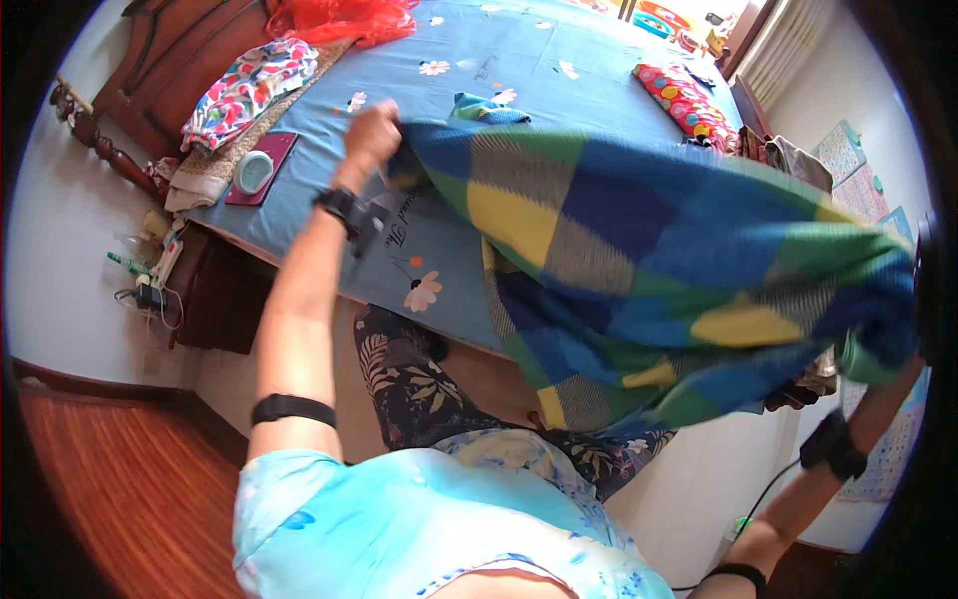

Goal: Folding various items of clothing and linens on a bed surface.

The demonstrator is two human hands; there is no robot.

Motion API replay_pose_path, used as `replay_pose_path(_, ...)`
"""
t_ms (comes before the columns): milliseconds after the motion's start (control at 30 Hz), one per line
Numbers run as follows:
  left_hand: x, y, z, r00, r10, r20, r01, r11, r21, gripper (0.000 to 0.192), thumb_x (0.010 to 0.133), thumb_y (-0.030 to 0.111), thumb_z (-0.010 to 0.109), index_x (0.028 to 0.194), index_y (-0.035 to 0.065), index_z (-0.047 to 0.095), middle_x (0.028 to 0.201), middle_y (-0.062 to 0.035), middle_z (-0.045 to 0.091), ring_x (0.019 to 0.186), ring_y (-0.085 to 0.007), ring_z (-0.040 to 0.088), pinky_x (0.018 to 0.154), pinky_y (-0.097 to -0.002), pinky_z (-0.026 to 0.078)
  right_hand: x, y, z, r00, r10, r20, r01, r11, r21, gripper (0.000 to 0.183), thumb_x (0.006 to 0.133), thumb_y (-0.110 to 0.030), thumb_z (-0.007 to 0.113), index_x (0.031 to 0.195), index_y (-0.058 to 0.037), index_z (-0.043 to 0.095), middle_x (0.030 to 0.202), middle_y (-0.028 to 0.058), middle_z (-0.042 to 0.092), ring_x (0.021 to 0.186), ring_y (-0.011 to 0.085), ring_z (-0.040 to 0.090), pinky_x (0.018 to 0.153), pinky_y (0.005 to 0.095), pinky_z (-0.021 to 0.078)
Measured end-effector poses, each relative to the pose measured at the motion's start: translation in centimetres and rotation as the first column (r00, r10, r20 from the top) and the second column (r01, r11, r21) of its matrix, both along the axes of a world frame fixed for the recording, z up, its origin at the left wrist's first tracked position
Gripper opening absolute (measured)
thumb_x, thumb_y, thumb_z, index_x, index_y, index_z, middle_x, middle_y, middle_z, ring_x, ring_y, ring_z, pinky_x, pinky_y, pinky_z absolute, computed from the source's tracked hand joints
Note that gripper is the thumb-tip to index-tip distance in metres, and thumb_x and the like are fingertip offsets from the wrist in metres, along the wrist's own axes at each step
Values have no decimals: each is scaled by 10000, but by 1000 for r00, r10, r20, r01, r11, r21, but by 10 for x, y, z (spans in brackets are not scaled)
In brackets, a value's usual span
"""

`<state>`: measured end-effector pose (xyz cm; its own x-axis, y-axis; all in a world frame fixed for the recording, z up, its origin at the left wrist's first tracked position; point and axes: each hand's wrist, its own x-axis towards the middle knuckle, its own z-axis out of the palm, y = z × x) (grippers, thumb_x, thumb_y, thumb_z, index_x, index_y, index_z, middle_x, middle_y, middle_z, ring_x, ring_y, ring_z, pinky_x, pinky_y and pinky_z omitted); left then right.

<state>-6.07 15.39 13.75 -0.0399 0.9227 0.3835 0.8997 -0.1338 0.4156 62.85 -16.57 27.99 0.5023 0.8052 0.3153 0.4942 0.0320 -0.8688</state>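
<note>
A patchwork cloth [614,247] in blue, green, yellow and grey hangs stretched between my two raised hands, above the near edge of the bed. Its upper left corner is gripped in my left hand [374,135]. At the far right my right hand [902,371] holds the bunched other end; the cloth hides most of its fingers. Behind the cloth, a small folded piece of blue-green fabric [490,110] lies on the blue flowered bedsheet [419,176]. Black straps are on both of my wrists.
By the wooden headboard [172,67] are a flowered fabric bundle [251,90], a red plastic bag [344,19] and a dark red flat object [281,161] bearing a pale round container [254,174]. A red patterned bundle [685,105] lies across the bed. A nightstand [217,288] stands left.
</note>
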Motion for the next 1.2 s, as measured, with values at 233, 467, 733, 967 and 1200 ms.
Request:
replay_pose_path(233, -148, -48, 202, 969, 234, -84, -104, 687, 719, 172, 835, 127, 553, 971, 82, 648, 845, -103, 652, 740, -264, 640, 663, -367, 500, -8, 42, 57, 995, 47, -90, -19, 959, 283, 293, 947, -229, 503, 1090, 23, 542, 979, 94, 603, 823, 169, 580, 749, 306, 471)
replay_pose_path(467, -73, -214, 128, 891, -212, 402, 251, 967, -45, 84, 727, 32, 597, 805, 29, 566, 722, -4, 544, 615, -114, 525, 567, -243, 430, 32, -40, 33, 991, -71, -111, 93, 973, 211, 343, 959, -223, 486, 1165, 46, 542, 1052, 111, 605, 894, 181, 595, 801, 316, 493)
replay_pose_path(733, -20, -311, -88, 900, -68, 430, 373, 628, -683, 131, 705, 88, 700, 775, 14, 617, 685, -104, 627, 657, -188, 608, 626, -326, 472, 52, -75, -63, 892, -300, -337, 341, 938, 67, 305, 928, -200, 573, 1131, 23, 619, 1023, 100, 639, 893, 192, 625, 808, 341, 520)
replay_pose_path(967, -55, -318, -132, 925, 246, 291, -76, 867, -492, 341, 613, 6, 744, 914, 24, 584, 895, -134, 591, 830, -314, 581, 734, -390, 484, 37, -82, -87, 906, -309, -288, 316, 948, -23, 219, 929, -135, 574, 1077, 14, 637, 992, 90, 654, 861, 179, 625, 798, 292, 511)
replay_pose_path(1200, -54, -333, -176, 964, 160, 214, -34, 868, -496, 745, 628, -101, 616, 1326, 81, 430, 1286, -194, 467, 1203, -388, 455, 974, -405, 428, 64, -95, -91, 967, -151, -205, 127, 984, -123, 189, 937, -120, 563, 1054, 16, 622, 975, 79, 651, 851, 162, 623, 782, 276, 509)
